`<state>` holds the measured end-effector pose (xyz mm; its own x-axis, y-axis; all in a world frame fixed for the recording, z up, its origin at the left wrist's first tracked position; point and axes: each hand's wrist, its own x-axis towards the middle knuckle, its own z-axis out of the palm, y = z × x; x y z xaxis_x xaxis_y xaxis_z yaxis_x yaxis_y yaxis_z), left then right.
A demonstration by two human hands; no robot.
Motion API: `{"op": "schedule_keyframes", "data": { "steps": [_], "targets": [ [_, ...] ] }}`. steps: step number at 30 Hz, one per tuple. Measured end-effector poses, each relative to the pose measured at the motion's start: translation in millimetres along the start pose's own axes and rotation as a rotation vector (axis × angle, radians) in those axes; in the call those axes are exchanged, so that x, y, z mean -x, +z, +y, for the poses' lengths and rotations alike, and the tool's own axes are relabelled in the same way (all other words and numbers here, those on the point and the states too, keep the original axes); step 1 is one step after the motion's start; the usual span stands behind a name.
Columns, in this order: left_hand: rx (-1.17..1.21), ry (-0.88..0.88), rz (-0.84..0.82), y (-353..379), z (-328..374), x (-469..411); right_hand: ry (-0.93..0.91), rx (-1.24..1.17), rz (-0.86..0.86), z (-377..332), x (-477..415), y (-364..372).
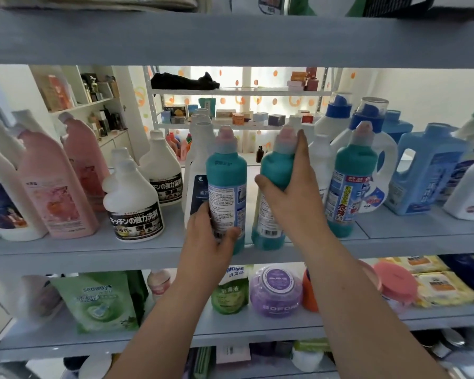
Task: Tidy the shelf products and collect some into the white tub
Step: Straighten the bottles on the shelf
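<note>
- Teal bottles are being straightened, so the tidying step is in hand: the left bottle point(226, 187) and the middle bottle point(275, 170) stand at the shelf point(121, 250) front, centre frame; no white tub shows.
- The left hand point(211, 236) curls round the left bottle's lower part; the right hand point(293, 192) wraps the middle bottle's shoulder.
- Next, I judge, both want turning to match the right bottle point(348, 181).

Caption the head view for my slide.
Shelf tidying: left hand grips the left teal bottle low, right hand the middle teal bottle at its shoulder; third teal bottle untouched.
</note>
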<state>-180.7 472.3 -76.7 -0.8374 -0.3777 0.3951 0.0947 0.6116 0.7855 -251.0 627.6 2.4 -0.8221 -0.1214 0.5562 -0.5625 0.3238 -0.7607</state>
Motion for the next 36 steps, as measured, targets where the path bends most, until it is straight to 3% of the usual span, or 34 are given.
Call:
{"op": "schedule_keyframes", "data": {
  "steps": [5, 11, 27, 30, 36],
  "targets": [
    [-0.055, 0.001, -0.02, 22, 20, -7, -0.068, -0.008, 0.025, -3, 22, -29],
    [0.067, -0.055, -0.027, 64, 37, -46, -0.108, -0.074, 0.052, 6, 21, -41],
    [-0.018, -0.268, -0.034, 113, 27, -159, -0.094, -0.197, -0.044, 37, 22, -54],
    [-0.022, -0.289, -0.067, 111, 38, -143, -0.086, -0.247, -0.041, 40, 26, -55],
    [0.265, -0.007, -0.201, 46, 57, -10, -0.039, -0.359, -0.027, 43, 47, -58]
  ]
}}
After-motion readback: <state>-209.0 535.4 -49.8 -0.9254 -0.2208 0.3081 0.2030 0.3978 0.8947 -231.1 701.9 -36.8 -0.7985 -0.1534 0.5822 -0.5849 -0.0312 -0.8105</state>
